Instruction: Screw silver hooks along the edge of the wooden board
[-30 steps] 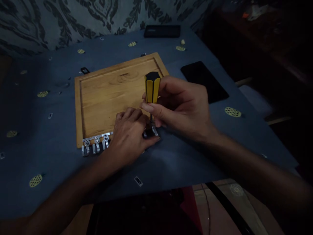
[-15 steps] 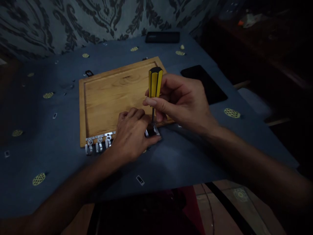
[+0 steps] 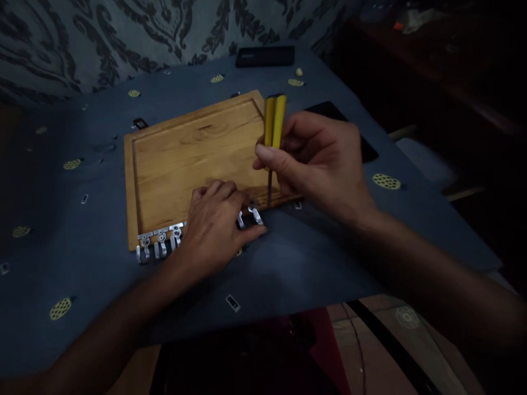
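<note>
A wooden board (image 3: 173, 159) with a raised rim lies on the table, and several silver metal hooks (image 3: 160, 241) run along its near edge. My left hand (image 3: 214, 219) rests over the near edge, its fingertips on the board. Its thumb and fingers are closed about the rightmost metal hook (image 3: 256, 215), while the palm hides the middle of the row. In my right hand (image 3: 325, 159) is a screwdriver (image 3: 274, 122) with a yellow and black handle, held almost upright. The screwdriver's shaft points down at the near rim, to the right of that hook; whether it touches the wood, I cannot tell.
A dark phone-like object (image 3: 265, 56) lies at the back of the blue tablecloth (image 3: 313, 258). Behind my right hand is a flat black slab (image 3: 329, 111). A small dark metal loop (image 3: 140, 123) sits by the board's far left edge, and a small pale object (image 3: 299, 72) lies far back.
The screwdriver has come away from the rightmost hook, shifting right along the rim with my right hand. My left hand keeps its place on the board. The whole view has shifted slightly.
</note>
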Action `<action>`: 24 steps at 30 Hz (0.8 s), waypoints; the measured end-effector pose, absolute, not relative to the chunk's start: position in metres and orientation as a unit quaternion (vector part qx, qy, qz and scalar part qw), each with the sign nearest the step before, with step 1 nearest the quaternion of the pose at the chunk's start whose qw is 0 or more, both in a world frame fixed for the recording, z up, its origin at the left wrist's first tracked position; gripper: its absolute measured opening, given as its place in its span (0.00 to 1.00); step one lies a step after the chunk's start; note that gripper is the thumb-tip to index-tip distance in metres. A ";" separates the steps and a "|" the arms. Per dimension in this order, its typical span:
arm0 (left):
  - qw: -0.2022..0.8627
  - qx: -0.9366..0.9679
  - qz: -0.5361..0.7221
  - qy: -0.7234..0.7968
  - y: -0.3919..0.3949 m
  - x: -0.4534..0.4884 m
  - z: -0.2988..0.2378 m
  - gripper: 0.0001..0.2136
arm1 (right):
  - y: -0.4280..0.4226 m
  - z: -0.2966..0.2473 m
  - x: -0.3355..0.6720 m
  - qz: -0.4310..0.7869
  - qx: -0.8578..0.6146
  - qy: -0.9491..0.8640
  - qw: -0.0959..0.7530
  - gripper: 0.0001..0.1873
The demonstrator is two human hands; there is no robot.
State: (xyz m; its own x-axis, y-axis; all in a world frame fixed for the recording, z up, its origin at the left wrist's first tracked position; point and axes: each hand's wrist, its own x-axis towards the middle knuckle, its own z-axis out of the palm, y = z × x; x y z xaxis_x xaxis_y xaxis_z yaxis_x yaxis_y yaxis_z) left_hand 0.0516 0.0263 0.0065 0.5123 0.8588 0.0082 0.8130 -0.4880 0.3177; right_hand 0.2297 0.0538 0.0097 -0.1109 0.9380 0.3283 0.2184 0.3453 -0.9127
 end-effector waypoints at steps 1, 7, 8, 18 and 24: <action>0.139 0.858 0.085 0.487 0.026 0.052 0.007 0.17 | 0.058 0.008 0.234 0.343 -0.449 -0.675 0.475 0.18; 0.142 0.857 0.082 0.488 0.028 0.052 0.007 0.17 | 0.083 0.001 0.237 0.146 -0.483 -0.830 0.236 0.08; 0.140 0.859 0.088 0.484 0.028 0.052 0.006 0.17 | 0.084 0.001 0.235 0.128 -0.481 -0.843 0.206 0.09; 0.132 0.863 0.104 0.476 0.024 0.051 0.005 0.15 | 0.063 -0.013 0.253 0.158 -0.422 -0.853 0.266 0.11; 0.133 0.868 0.108 0.466 0.024 0.050 0.003 0.16 | 0.041 -0.028 0.260 0.239 -0.366 -0.832 0.343 0.10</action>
